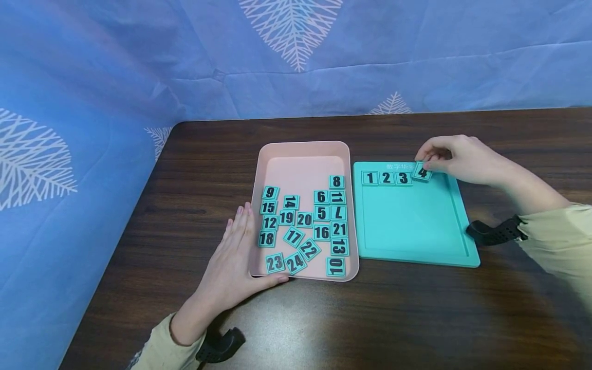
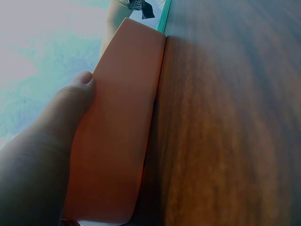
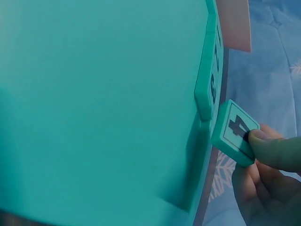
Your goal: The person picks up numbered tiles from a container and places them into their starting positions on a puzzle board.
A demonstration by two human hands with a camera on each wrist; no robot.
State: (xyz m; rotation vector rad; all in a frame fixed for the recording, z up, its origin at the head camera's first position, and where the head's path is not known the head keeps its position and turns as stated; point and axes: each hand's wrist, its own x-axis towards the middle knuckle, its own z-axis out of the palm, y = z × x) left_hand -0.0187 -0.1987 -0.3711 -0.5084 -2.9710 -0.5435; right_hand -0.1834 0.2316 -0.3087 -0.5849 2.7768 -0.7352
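My right hand (image 1: 469,159) pinches the number 4 tile (image 3: 237,132) between thumb and fingers. The tile is tilted over the top edge of the teal board (image 1: 411,221), just right of the number 3 tile (image 1: 403,178). Tiles 1 (image 1: 370,178) and 2 (image 1: 386,178) lie in the same row along the board's top edge. My left hand (image 1: 236,257) rests at the near left corner of the pink tray (image 1: 296,159), fingers straight along its left side and thumb along its front rim. In the left wrist view the thumb (image 2: 75,96) touches the tray's wall (image 2: 120,122).
Several loose number tiles lie in the tray, among them 20 (image 1: 304,220) and 24 (image 1: 296,262), some turned sideways or tilted. Tray and board stand side by side on a dark wooden table (image 1: 370,318). Behind the table hangs a blue cloth (image 1: 393,41) with white leaf shapes.
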